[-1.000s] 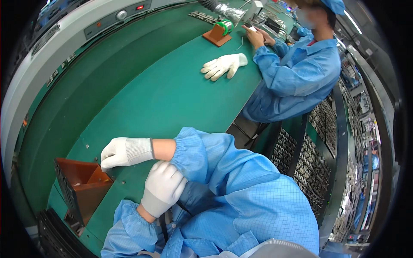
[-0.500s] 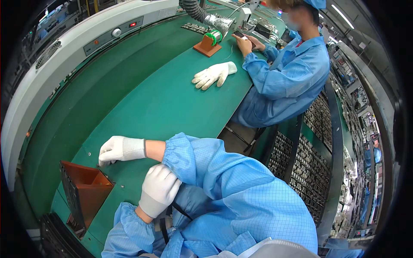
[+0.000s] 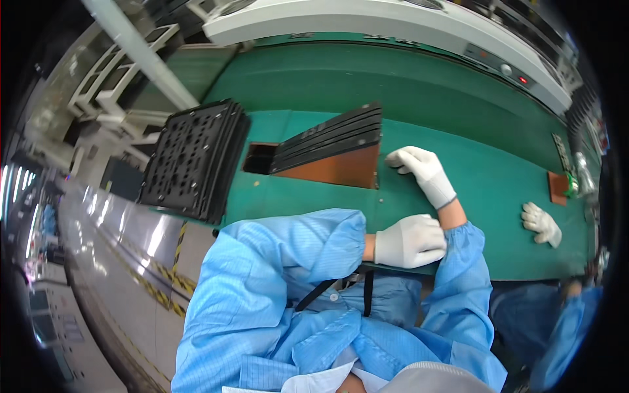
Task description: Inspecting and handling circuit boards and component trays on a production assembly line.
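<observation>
While both hands wear white knitted gloves, neither is seen to hold an object. The right hand (image 3: 426, 173) hovers over or rests on the green tabletop (image 3: 498, 190), which of the two I cannot tell; its grip is released, the fingers half bent and pointing left. Just beside those fingertips, with a strip of green between, the wedge-shaped brown box (image 3: 344, 169) sits on the tabletop, its sloping top covered by black ridged boards (image 3: 327, 139). The left hand (image 3: 409, 242) lies at the near edge, its folded fingers by the right wrist; whether its grip is clenched on anything there I cannot tell, as the fingers' undersides are hidden. Light blue sleeves (image 3: 288, 249) cover both forearms, leaving a band of bare wrist above each glove. To the left of the box stands a stack of black perforated trays (image 3: 187, 160), near the tabletop's left end. Well apart to the right lie a spare white glove (image 3: 542, 224) and, behind it, a brown stand (image 3: 557, 188) with a green spool (image 3: 572, 185). A long white housing (image 3: 367, 23) with a small red light (image 3: 522, 79) runs along the back. At the right rim, a co-worker's blue sleeve (image 3: 565, 337) shows, blurred. Yellow-and-black tape (image 3: 178, 250) marks the grey floor (image 3: 154, 288) at left.
</observation>
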`<action>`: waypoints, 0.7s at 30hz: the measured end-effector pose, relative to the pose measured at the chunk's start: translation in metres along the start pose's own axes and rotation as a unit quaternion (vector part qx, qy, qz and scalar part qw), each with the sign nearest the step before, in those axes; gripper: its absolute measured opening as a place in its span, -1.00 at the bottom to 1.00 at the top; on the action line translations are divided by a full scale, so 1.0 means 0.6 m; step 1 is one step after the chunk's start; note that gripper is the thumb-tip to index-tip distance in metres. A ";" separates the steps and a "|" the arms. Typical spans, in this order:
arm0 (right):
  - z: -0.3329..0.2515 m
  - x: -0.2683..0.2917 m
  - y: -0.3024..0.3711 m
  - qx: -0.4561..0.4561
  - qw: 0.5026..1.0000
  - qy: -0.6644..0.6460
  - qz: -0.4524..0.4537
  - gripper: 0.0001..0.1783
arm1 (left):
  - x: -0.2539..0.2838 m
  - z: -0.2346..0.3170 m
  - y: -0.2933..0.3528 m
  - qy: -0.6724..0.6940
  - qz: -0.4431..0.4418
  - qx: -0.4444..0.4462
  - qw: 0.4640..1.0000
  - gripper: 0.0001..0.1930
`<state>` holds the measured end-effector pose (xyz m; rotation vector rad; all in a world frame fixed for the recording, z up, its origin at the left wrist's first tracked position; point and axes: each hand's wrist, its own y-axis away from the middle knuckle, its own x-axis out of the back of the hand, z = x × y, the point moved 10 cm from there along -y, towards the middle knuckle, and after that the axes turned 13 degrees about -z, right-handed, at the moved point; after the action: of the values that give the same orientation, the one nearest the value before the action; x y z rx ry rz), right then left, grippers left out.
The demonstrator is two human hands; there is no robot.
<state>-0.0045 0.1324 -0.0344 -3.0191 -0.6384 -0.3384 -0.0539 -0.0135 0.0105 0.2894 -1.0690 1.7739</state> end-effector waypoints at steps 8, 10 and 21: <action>0.004 0.003 -0.002 0.028 0.999 0.028 0.037 -0.64 | 0.064 -0.025 0.024 -0.028 0.190 0.085 0.978 -0.91; 0.011 -0.001 -0.001 -0.004 0.999 0.045 0.027 -0.63 | 0.058 -0.025 0.023 -0.018 0.170 0.084 0.982 -0.89; -0.042 -0.028 0.023 0.021 0.997 0.073 -0.011 -0.65 | 0.039 0.001 0.022 -0.112 0.183 -0.003 0.977 -0.80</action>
<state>-0.0189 0.1114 -0.0135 -2.9151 -0.6589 -0.5352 -0.0761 -0.0006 0.0180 0.3091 -1.3555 2.1021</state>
